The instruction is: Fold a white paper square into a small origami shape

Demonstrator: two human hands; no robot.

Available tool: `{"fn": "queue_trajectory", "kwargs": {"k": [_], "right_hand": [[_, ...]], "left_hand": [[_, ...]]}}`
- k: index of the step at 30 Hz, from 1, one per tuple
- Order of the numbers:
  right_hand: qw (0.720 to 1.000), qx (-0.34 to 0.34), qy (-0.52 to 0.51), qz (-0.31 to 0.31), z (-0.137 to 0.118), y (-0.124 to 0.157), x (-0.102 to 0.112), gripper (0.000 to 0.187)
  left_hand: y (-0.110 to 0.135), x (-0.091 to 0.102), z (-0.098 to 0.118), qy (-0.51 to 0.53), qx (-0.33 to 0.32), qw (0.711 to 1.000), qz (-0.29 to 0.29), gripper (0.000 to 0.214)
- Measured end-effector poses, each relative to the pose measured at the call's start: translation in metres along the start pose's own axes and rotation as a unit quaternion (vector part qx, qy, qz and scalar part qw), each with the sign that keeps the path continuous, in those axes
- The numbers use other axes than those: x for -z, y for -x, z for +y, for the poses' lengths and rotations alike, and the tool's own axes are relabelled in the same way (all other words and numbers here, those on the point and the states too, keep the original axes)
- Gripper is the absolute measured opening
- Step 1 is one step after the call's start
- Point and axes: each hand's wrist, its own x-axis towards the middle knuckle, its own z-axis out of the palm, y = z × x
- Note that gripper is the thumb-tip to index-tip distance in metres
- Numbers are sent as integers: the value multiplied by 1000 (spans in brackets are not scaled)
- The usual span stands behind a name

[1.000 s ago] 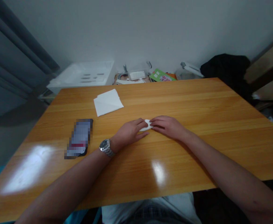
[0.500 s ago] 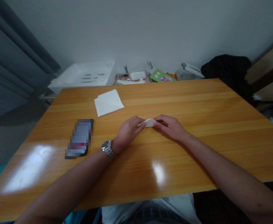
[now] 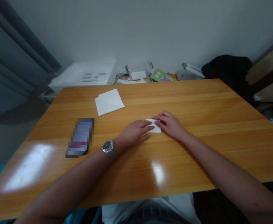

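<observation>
A small folded piece of white paper (image 3: 155, 129) lies on the wooden table in front of me. My left hand (image 3: 136, 132) rests palm down with its fingers spread, the fingertips pressing on the left part of the paper. On its wrist is a metal watch (image 3: 108, 147). From the other side, my right hand (image 3: 170, 123) touches the paper's right part, with thumb and forefinger apart and lying over it. The fingers hide parts of the paper.
Several white sheets (image 3: 109, 102) lie at the table's back left. A phone (image 3: 81, 137), its screen pixelated, is left of my arm. Behind the table (image 3: 197, 102) stand a white foam tray (image 3: 80, 73), a green booklet (image 3: 163, 75) and a black cloth item (image 3: 227, 70).
The folded paper was pinched and tilted between both hands; now it lies flat. My left hand has opened, spreading its fingers over it. My right thumb and forefinger have shifted on the paper.
</observation>
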Motion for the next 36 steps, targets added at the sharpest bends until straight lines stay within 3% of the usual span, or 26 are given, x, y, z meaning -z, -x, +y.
{"fn": "queue_trajectory", "kwargs": {"k": [4, 8, 12, 22, 27, 36], "right_hand": [[999, 40, -33, -15, 1, 1, 9, 24], [989, 94, -74, -86, 5, 4, 18, 30], [984, 92, -87, -122, 7, 6, 20, 34], [984, 58, -109, -127, 6, 6, 20, 31], [986, 44, -111, -120, 4, 4, 22, 16], [990, 40, -92, -104, 3, 1, 28, 16]], "left_hand": [[0, 0, 0, -8, 22, 1000, 5, 40], [-1, 2, 0, -13, 40, 999, 11, 40], [-1, 2, 0, -8, 53, 998, 15, 34], [-1, 2, -1, -12, 54, 998, 27, 30], [0, 2, -3, 0, 39, 999, 24, 32], [1, 6, 2, -18, -1, 1000, -22, 40]]}}
